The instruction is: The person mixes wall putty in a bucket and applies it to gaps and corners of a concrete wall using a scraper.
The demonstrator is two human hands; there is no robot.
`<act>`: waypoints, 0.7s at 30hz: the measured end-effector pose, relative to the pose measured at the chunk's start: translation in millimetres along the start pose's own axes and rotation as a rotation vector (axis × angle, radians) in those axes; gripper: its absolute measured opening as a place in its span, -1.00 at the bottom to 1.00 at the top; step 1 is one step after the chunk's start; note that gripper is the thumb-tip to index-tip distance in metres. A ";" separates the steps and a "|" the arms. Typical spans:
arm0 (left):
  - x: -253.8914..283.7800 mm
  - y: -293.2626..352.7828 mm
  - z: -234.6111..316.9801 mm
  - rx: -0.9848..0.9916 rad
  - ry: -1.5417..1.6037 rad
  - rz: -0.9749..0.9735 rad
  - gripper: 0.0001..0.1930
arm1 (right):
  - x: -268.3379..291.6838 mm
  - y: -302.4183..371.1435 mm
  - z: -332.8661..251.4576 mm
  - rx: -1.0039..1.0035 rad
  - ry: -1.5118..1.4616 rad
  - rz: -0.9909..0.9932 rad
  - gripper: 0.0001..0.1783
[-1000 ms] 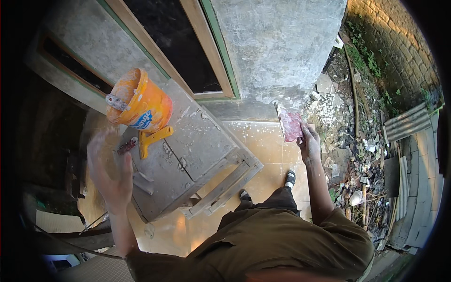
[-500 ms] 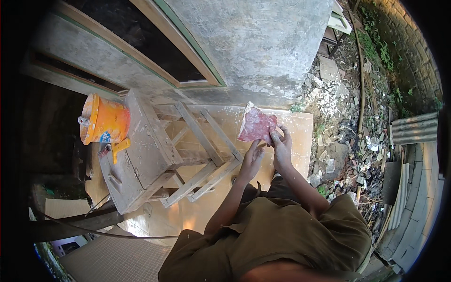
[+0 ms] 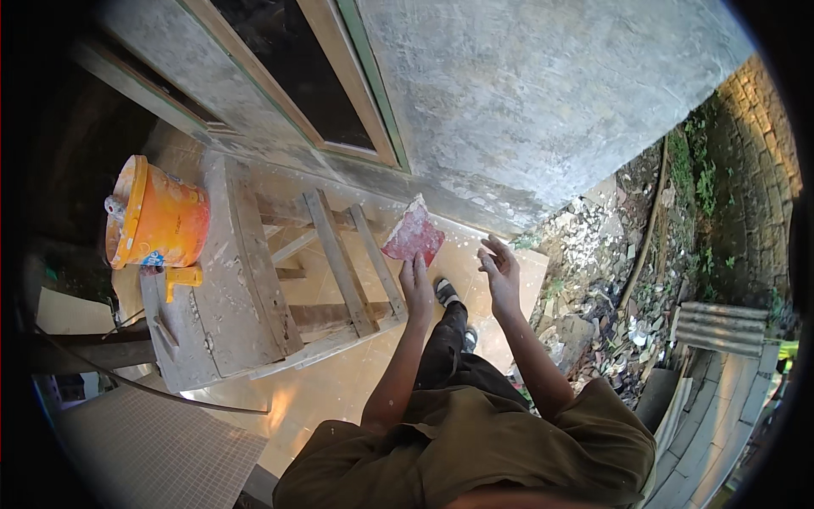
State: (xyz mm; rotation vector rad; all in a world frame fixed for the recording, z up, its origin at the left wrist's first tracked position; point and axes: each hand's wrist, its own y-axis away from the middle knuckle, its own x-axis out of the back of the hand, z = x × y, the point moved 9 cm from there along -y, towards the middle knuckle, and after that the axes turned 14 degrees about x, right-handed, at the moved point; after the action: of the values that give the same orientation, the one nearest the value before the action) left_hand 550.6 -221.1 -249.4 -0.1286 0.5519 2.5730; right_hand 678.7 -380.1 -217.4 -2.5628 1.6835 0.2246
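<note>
Our L hand (image 3: 415,290) pinches the lower edge of the red piece (image 3: 413,240) btwn thumb & fingers. That piece is held up off the floor (image 3: 471,242), just R of the bench (image 3: 227,316), past its legs. It's flat w/ ragged edges, whitish smears on the face & a pale crust along the top. Our R hand (image 3: 502,276) is farther R of the bench, apart from the piece: fingers spread & slightly bent, nothing in them.

On the bench, at its L end, we've got the orange bucket (image 3: 170,219), smeared w/ white, a handle (image 3: 114,206) poking out at the rim. Yellow tool (image 3: 182,280) lies on the bench right by the bucket; can't tell exact type. Small grey strip (image 3: 165,332) is nearer us on the bench top.

Beyond the bench we see the grey wall (image 3: 526,102), patchy finish, & a dark window (image 3: 292,64) in a wood/green frame. Our feet (image 3: 448,293) are on tile, R of the bench. Well R of it: rubble (image 3: 585,288), a long pole (image 3: 651,229) & a corrugated sheet (image 3: 721,329). Nearer us than the bench, to L: a gridded panel (image 3: 165,441).
</note>
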 end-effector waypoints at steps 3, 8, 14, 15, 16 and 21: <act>-17.5 -46.4 6.5 0.055 0.131 -0.016 -0.73 | 45.2 -54.4 -32.6 0.235 0.370 0.115 -0.46; -27.1 -135.6 -13.9 0.035 0.100 0.023 -0.75 | 19.4 -137.4 -30.7 0.155 0.429 -0.350 -0.57; -73.7 -220.6 -23.1 -0.050 -0.432 0.206 -0.81 | -1.9 -201.1 75.0 0.085 0.603 -0.518 -0.59; -77.0 -233.5 -28.0 -0.054 -0.465 0.214 -0.75 | -7.9 -204.4 92.9 0.047 0.602 -0.523 -0.59; -78.2 -249.0 -36.5 -0.047 -0.457 0.237 -0.75 | -15.8 -205.8 107.8 0.017 0.599 -0.530 -0.59; -133.5 -285.4 -41.5 -0.028 -0.450 0.215 -0.45 | -7.7 -212.7 161.3 -0.071 0.528 -0.489 -0.57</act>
State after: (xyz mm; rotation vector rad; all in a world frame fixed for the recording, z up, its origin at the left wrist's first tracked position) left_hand 807.0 -72.7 -364.4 0.5154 0.3735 2.6913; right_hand 857.0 -266.4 -380.5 -3.1720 1.0866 -0.4630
